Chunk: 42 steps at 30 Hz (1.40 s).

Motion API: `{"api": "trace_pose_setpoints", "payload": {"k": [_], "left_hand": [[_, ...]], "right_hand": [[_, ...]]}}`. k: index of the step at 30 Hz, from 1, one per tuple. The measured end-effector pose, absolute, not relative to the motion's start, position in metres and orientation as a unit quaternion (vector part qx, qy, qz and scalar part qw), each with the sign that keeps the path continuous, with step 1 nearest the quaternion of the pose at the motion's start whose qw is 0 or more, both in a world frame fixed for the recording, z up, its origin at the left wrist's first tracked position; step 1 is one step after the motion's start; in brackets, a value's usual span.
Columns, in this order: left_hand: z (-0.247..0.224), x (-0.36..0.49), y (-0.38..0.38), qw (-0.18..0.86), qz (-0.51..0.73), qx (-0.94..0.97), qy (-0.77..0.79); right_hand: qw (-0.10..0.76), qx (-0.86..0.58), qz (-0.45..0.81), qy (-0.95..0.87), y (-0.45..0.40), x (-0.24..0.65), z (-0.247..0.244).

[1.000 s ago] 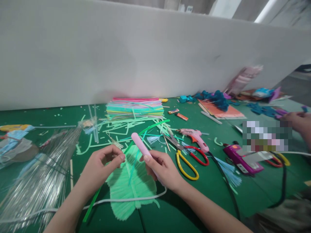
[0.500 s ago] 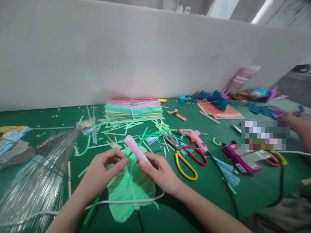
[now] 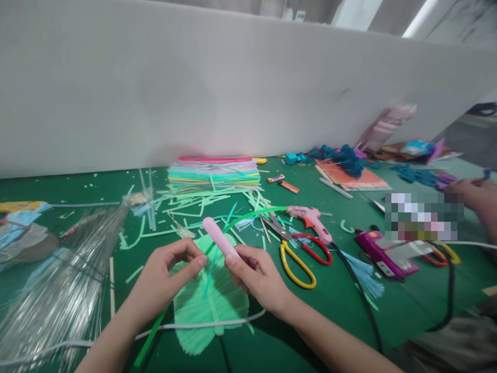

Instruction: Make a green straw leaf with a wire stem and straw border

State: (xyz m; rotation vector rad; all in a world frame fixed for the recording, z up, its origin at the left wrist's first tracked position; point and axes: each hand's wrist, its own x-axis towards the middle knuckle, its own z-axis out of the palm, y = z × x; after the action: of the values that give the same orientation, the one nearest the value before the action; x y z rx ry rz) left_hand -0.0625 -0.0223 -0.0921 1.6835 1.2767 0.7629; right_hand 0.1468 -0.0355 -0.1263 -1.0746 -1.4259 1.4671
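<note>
My left hand (image 3: 176, 272) is closed, its thumb and forefinger pinching a long green strip (image 3: 254, 211). One end of the strip slants down past my wrist, and the other arcs right toward the pink glue gun (image 3: 308, 217). In my closed right hand (image 3: 258, 277) is a pink wand (image 3: 219, 235) with a rounded tip, pointing up and left. A white cord (image 3: 202, 325) runs leftward from below that hand. Beneath both hands lies a light green fuzzy leaf shape (image 3: 229, 305), partly hidden. A thin teal strip (image 3: 210, 277) crosses it.
Scissors (image 3: 297, 259) with yellow and red handles lie right of my hands. A bundle of coloured pipe cleaners (image 3: 213, 173) sits by the grey partition (image 3: 155, 88). Clear wrapped stems (image 3: 66, 290) spread at left. A purple device (image 3: 384, 256) and another person's hand (image 3: 471, 194) are at right.
Both hands have shifted very slightly right, along with the pink wand. The far end of the green strip has slid a little right, to the glue gun's nozzle.
</note>
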Motion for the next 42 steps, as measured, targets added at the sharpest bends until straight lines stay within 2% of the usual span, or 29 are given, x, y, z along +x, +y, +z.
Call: {"api": "trace_pose_setpoints", "payload": {"k": [24,30,36,42], "left_hand": [[-0.092,-0.07,-0.023,0.422,0.321,0.665,0.526],[-0.09,-0.071,-0.023,0.416,0.327,0.663,0.53],[-0.086,-0.066,-0.026,0.403,0.404,0.609,0.55],[-0.086,-0.066,-0.025,0.399,0.42,0.591,0.561]], "right_hand": [[0.47,-0.44,0.564,-0.516,-0.026,0.156,-0.127],[0.504,-0.464,0.554,-0.472,-0.019,0.159,-0.124],[0.548,-0.471,0.581,-0.375,-0.015,0.159,-0.121],[0.599,-0.449,0.598,-0.287,-0.01,0.163,-0.127]]}}
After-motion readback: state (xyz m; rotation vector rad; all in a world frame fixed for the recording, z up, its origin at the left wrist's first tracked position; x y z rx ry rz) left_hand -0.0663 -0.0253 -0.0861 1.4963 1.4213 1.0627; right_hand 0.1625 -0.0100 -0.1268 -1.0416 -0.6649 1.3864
